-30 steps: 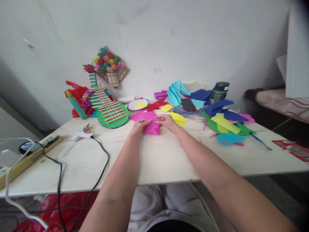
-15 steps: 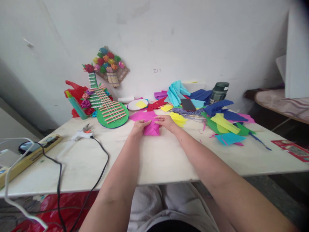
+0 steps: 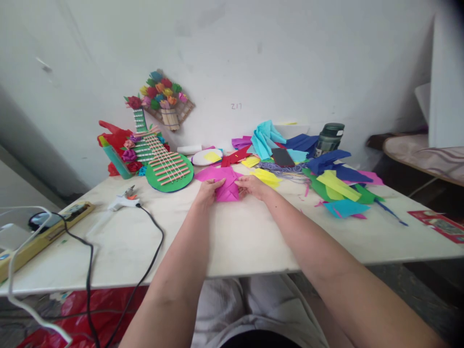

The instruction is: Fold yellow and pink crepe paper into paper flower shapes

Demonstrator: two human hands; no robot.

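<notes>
A piece of bright pink crepe paper (image 3: 227,190), with creases across its face, is held just above the table between both hands. My left hand (image 3: 209,190) pinches its left side, thumb on top. On the right side, my right hand (image 3: 251,186) has closed its fingers around the paper's edge. More pink paper (image 3: 206,173) lies flat behind the left hand. Yellow paper (image 3: 267,178) sits just beyond the right hand.
At left stand a green craft guitar (image 3: 170,174), a glue gun (image 3: 125,202) with a trailing cord, and a power strip (image 3: 68,220). A phone (image 3: 282,157), purple yarn (image 3: 275,167), a dark bottle (image 3: 329,138) and coloured paper scraps (image 3: 339,186) occupy the right and back.
My right hand has shifted slightly down, its fingers now lower along the pink paper's right edge. The left hand stays nearly in place.
</notes>
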